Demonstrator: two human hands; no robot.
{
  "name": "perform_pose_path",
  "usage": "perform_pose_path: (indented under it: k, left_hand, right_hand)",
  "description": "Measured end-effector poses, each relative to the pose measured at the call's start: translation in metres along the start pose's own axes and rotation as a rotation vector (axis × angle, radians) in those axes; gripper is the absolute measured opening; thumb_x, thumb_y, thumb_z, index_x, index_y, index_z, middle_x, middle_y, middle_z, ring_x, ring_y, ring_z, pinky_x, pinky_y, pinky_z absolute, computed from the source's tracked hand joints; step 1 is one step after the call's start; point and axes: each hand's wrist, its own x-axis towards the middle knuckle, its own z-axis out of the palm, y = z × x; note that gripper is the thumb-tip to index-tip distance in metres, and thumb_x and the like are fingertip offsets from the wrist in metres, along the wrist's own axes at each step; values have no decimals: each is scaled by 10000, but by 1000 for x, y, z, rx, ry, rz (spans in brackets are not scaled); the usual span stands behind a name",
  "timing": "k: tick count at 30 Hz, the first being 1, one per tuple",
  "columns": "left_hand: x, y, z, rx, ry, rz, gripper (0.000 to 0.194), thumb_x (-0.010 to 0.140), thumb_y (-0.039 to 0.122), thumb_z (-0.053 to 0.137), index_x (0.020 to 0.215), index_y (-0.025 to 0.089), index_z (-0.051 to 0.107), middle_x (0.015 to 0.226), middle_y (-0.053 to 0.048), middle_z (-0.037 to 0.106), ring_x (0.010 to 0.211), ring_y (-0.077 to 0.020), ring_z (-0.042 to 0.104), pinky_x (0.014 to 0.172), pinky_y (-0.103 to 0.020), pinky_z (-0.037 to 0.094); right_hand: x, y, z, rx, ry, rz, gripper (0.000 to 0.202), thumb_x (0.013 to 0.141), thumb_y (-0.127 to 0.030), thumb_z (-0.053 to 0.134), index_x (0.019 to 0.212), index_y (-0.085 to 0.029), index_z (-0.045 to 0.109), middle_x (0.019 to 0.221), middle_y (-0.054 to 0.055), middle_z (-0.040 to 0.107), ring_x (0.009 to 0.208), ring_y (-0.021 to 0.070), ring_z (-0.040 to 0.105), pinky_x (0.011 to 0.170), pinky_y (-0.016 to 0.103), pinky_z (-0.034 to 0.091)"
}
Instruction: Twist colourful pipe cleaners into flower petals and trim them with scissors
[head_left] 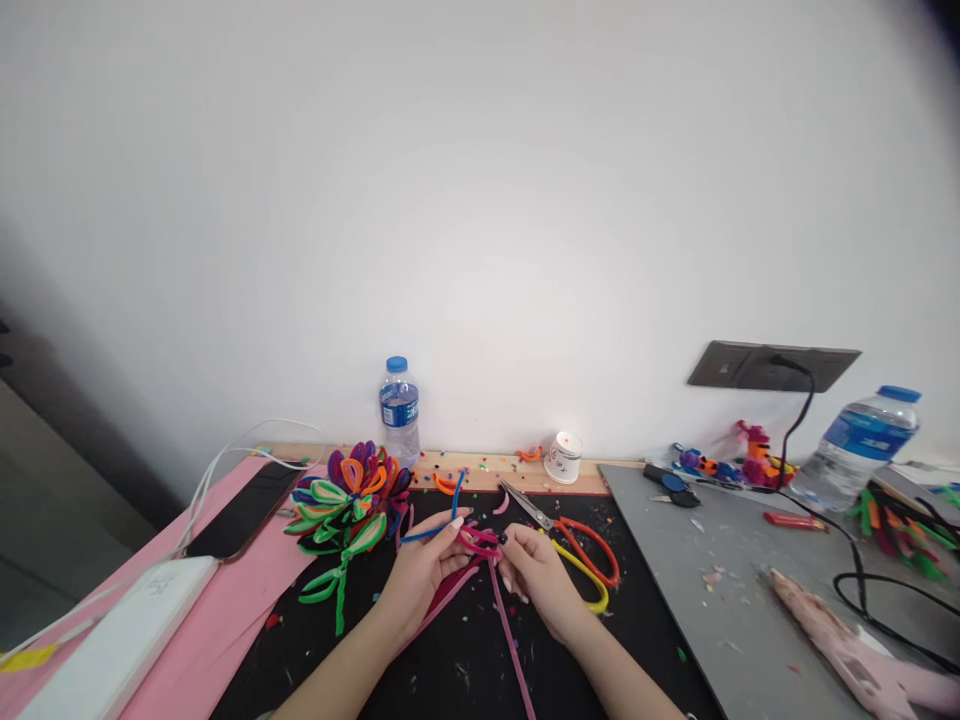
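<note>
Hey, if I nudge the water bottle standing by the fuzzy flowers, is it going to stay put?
Maybe not: the bottle stands upright and is tall for its narrow base, so a push near the cap could tip it. Once down, its rounded sides would probably let it roll. The clear plastic looks thin, so it may give when squeezed.

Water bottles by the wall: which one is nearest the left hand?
The bottle just behind the colourful flowers. It is closest to the left hand; the other bottle is far right, near the wall socket.
</note>
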Motion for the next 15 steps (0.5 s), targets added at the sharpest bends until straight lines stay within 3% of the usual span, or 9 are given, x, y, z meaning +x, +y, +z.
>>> perform_pose_path:
  k: [8,15]
  left_hand:
    - [-2,5,1,-167,-120,-135,198,756,150,626,954,151,623,735,-40,662,683,-118,622,647,-224,494]
    - [-3,13,0,-232,-256,-213,329,717,20,566,1030,120,596,891,-88,671,810,-171,632,747,-281,480]
  right_hand:
    - [2,2,-1,151,68,-21,313,823,-381,464,610,-158,517,399,-56,444,317,41,268,314,167,161]
    - [4,4,-5,239,94,1,295,808,-379,495,613,-160,521,423,-60,426,339,46,321,339,166,206]
